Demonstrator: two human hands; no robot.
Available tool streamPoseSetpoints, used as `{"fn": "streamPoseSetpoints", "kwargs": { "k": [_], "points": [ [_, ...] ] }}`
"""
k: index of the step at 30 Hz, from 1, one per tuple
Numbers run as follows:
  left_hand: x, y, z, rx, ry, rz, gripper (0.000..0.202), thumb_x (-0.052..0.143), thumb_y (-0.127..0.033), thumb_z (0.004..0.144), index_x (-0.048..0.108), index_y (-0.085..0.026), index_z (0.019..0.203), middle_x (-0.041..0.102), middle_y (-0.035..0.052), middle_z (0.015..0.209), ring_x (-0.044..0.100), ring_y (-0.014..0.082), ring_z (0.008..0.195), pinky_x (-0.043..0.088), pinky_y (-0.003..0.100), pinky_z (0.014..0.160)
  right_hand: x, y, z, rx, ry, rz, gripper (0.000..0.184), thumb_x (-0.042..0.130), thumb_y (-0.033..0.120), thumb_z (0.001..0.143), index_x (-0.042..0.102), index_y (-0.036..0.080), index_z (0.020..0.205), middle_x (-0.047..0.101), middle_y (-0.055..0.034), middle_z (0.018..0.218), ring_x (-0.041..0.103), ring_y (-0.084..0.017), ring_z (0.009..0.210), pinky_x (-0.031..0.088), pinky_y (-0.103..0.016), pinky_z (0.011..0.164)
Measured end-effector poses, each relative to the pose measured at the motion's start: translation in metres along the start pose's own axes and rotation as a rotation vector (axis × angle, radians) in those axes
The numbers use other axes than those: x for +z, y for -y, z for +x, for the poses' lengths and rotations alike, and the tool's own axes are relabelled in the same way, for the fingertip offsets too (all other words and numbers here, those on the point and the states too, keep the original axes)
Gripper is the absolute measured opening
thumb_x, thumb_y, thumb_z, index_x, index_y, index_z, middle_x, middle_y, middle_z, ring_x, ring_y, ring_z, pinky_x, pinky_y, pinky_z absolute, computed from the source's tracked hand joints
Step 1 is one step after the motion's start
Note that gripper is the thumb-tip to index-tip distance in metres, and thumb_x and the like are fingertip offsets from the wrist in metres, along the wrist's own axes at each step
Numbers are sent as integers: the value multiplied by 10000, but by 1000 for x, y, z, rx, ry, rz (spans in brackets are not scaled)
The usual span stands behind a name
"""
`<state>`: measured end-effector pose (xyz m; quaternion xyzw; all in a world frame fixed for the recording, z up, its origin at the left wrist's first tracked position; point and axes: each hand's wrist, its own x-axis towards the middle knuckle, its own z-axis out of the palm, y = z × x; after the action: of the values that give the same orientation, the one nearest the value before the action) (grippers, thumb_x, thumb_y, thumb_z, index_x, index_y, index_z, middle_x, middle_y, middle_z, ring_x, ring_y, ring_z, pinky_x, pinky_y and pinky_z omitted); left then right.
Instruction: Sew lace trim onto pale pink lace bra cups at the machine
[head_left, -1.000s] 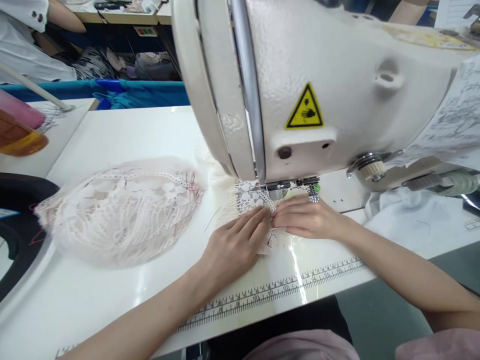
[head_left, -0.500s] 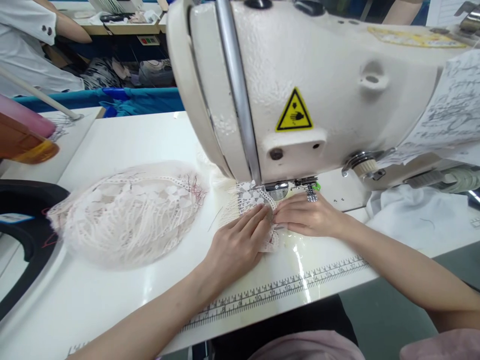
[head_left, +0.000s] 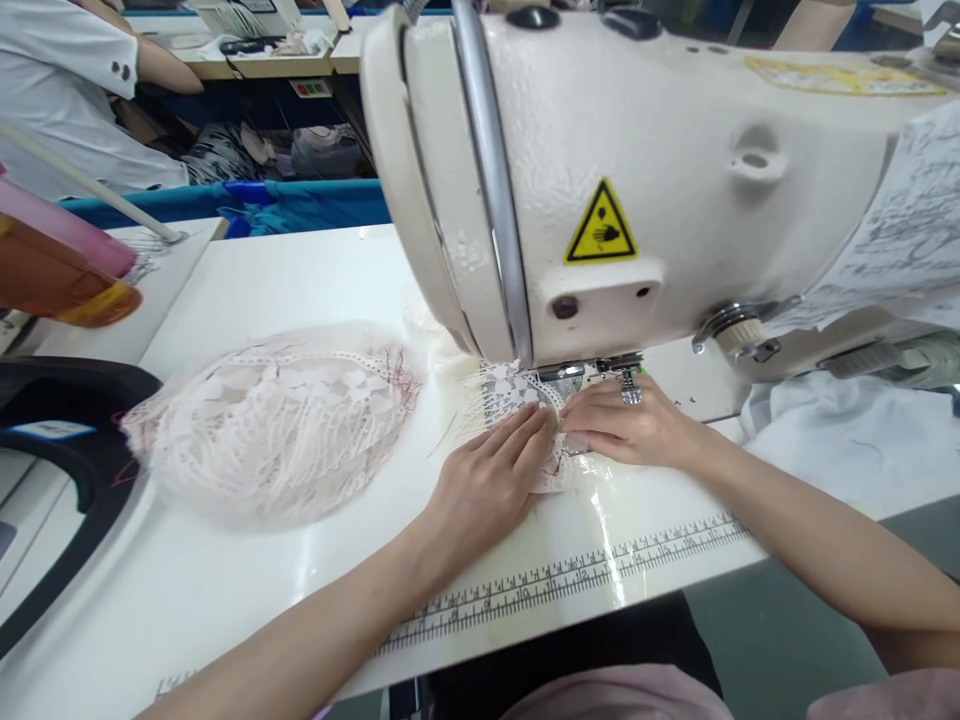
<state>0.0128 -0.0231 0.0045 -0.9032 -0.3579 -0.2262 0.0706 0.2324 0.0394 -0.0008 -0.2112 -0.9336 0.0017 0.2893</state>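
Observation:
A pale lace piece (head_left: 511, 388) with fringe and red thread lies at the needle area of a white sewing machine (head_left: 675, 170). My left hand (head_left: 491, 470) rests flat on it, fingers stretched out and close together. To its right, my right hand (head_left: 637, 430) pinches the lace's right edge with bent fingers, its thumb partly hidden. Fingertips of both hands nearly meet there. The needle itself cannot be made out. Left of the hands, a mound of matching fringed lace (head_left: 277, 430) with red threads lies on the white table (head_left: 300, 610).
A printed ruler (head_left: 555, 585) runs along the table's front edge. At far left stand a black curved object (head_left: 82, 400) and thread cones (head_left: 67, 270). White cloth (head_left: 847, 430) lies right of the machine. Behind, a person in a white sleeve (head_left: 82, 60) is at another table.
The view has shifted slightly, so most things appear further right. Both hands and the lace have edged a little away from the table's front edge; their hold looks the same.

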Motion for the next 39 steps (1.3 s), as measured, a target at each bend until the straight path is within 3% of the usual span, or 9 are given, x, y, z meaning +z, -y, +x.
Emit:
{"fn": "streamPoseSetpoints", "kwargs": {
  "k": [7, 12, 16, 20, 29, 39],
  "points": [
    [0, 2, 0, -7, -8, -10, 382, 473, -43, 839, 570, -44, 1208, 638, 149, 1247, 583, 253, 1192, 584, 372, 902, 0, -1, -1, 59, 51, -22, 220, 476, 287, 953, 692, 250, 967, 728, 3, 901, 673, -108, 747, 515, -264, 664],
    [-2, 3, -1, -5, -24, 3, 305, 470, -37, 827, 623, -73, 1088, 663, 135, 1211, 598, 246, 1176, 567, 371, 931, -2, 4, 3, -23, 13, -84, 185, 500, 230, 942, 684, 236, 960, 740, 22, 909, 677, -114, 875, 524, -260, 710],
    [-4, 4, 0, -55, -14, 17, 234, 459, -38, 811, 636, -100, 950, 682, 131, 1175, 651, 233, 1094, 594, 319, 856, 2, 11, 8, -91, -18, -50, 183, 500, 181, 944, 677, 205, 908, 743, 34, 917, 672, -87, 853, 542, -250, 808],
    [-6, 8, -1, -109, -1, 38, 282, 465, -28, 768, 614, -104, 996, 686, 122, 1171, 687, 225, 1015, 597, 309, 832, 7, 16, 12, -113, -21, -75, 186, 508, 138, 932, 681, 197, 894, 744, 39, 932, 668, -82, 833, 530, -261, 908],
    [-5, 16, 0, -168, 9, 40, 190, 521, -77, 774, 572, -142, 945, 683, 121, 1177, 702, 232, 967, 595, 328, 836, 21, 20, 10, -19, 77, -90, 227, 500, 104, 926, 684, 229, 966, 738, 22, 989, 643, -113, 992, 538, -252, 793],
    [-2, 16, 0, -194, 30, 71, 306, 493, -32, 753, 564, -129, 1034, 661, 131, 1218, 674, 240, 1045, 575, 320, 887, 20, 18, 11, 11, 77, -86, 242, 481, 77, 925, 664, 220, 993, 733, 16, 1007, 634, -118, 1001, 523, -284, 843]
  ]
}}
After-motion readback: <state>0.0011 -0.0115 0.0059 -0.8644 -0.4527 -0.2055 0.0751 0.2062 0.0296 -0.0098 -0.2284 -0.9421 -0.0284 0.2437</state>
